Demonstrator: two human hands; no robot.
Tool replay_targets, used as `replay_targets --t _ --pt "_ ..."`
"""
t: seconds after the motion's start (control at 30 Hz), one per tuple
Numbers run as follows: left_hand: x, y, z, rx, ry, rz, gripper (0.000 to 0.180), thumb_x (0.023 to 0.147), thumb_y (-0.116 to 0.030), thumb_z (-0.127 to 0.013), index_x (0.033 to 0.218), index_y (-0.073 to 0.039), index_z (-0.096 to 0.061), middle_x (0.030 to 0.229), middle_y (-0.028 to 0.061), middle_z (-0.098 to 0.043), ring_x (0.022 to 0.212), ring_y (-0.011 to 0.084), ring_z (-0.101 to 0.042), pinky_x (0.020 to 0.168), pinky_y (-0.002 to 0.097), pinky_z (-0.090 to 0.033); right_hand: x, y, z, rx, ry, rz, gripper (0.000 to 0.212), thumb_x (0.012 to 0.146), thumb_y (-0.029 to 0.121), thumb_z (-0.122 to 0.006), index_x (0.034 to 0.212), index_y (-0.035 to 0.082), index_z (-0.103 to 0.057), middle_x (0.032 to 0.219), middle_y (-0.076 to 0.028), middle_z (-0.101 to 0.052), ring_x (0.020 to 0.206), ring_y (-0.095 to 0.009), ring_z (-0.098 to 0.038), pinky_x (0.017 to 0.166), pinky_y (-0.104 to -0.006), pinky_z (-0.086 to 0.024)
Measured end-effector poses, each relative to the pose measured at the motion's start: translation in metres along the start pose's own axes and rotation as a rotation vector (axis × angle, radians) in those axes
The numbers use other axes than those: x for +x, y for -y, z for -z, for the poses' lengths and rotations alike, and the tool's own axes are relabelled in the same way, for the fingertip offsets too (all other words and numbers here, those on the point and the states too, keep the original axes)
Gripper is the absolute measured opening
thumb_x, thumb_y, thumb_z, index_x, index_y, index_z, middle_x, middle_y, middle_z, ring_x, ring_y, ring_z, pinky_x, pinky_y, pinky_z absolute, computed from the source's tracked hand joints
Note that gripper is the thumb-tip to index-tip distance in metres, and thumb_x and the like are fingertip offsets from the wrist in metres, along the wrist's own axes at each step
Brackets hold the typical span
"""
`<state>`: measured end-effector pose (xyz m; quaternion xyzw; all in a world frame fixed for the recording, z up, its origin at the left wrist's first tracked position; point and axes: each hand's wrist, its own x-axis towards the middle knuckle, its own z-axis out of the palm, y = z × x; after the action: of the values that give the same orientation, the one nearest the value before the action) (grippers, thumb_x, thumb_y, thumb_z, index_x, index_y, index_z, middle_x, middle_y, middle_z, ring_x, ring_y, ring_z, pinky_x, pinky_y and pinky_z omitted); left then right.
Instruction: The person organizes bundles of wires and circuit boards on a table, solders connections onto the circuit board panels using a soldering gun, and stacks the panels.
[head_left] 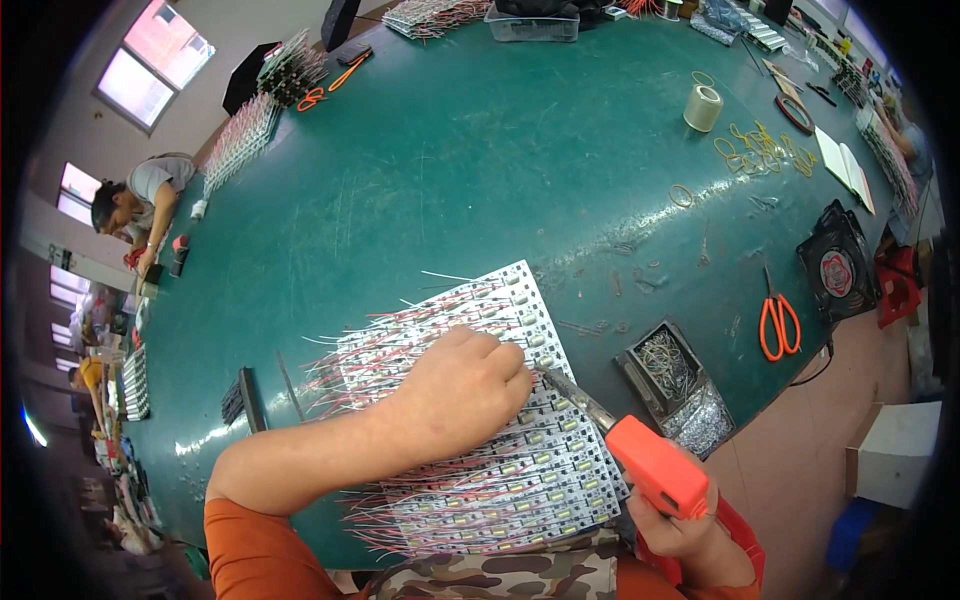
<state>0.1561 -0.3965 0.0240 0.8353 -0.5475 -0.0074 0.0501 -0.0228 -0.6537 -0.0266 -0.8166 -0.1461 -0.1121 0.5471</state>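
Observation:
A white panel of LED circuit boards (570, 470) lies on the green table in front of me, with rows of small parts and many red and white wires trailing off its left side. My left hand (465, 380) rests closed on the panel's middle, and its fingertips are hidden under the fist, so what they pinch does not show. In my right hand (690, 540) is a red soldering gun (655, 465). Its metal tip reaches the panel just right of my left knuckles. The gun's body covers part of the panel's right edge.
Right of the panel stands a dark box (665, 370) with metal scraps, then orange-handled scissors (779, 325) and a black fan (840, 265). A spool (703, 107), yellow rubber bands (760, 152) and an open notebook (845, 170) lie farther off. A brush (248, 400) is left; a co-worker (160, 195) leans in.

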Motion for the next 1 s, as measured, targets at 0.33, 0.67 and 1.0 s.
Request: replay_targets --t 0.33,0.67,1.0 --pt "0.002 -0.001 0.001 0.012 0.027 0.011 0.016 0.078 -0.016 -0.062 0.089 -0.006 -0.067 0.081 0.0053 -0.059 0.078 0.0238 -0.062 0.070 0.0389 -0.049 -0.001 0.004 0.001 -0.021 0.014 -0.027 0.060 0.080 0.006 -0.077 0.130 -0.011 -0.049 0.104 -0.019 -0.069 0.084 -0.028 -0.073 0.075 -0.0344 -0.058" --pt "0.003 0.000 0.001 0.014 0.031 0.007 0.016 0.076 -0.015 -0.061 0.088 -0.006 -0.066 0.080 0.0056 -0.058 0.077 0.0239 -0.062 0.070 0.0390 -0.049 -0.010 -0.001 0.007 -0.096 0.022 0.016 0.062 0.080 0.011 -0.078 0.130 -0.010 -0.048 0.108 -0.020 -0.068 0.088 -0.030 -0.073 0.078 -0.0369 -0.058" --pt "0.003 -0.002 0.004 0.007 0.055 0.026 0.015 0.078 -0.015 -0.060 0.089 -0.007 -0.065 0.082 0.0068 -0.059 0.079 0.0261 -0.062 0.071 0.0406 -0.049 -0.013 0.000 0.005 -0.043 -0.010 0.019 0.064 0.081 0.008 -0.077 0.133 -0.012 -0.045 0.100 -0.017 -0.069 0.080 -0.025 -0.071 0.073 -0.0347 -0.058"
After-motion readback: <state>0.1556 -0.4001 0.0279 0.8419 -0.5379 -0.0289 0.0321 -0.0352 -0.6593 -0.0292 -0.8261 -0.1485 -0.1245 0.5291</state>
